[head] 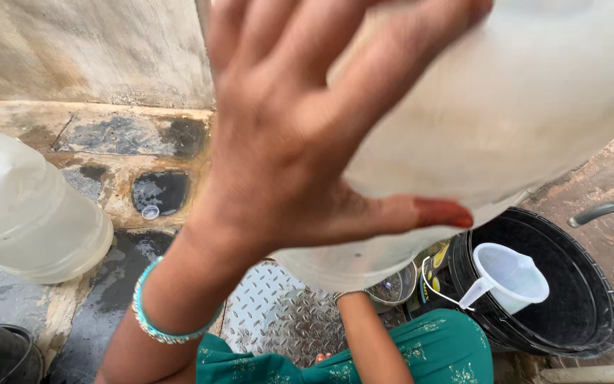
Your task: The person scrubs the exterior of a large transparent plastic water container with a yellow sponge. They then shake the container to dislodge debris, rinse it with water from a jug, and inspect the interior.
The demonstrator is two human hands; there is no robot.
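Big translucent jug (506, 107) held up w/ both hands, above the black bucket (570, 299).

Left hand (300, 135) spread flat on jug's side; right hand under its base, mostly hidden, grip can't tell. Flat palm only: jug could slip, drop onto bucket & white pitcher (509, 276) inside.

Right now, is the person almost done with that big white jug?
Done: little shows as finished. A second large jug lies on its side on the wet ledge. In hand: the left hand presses flat against the big translucent jug, lifted close to the camera; the right hand is hidden beneath it. Left: I can't tell. The black bucket holds only a clear measuring jug.
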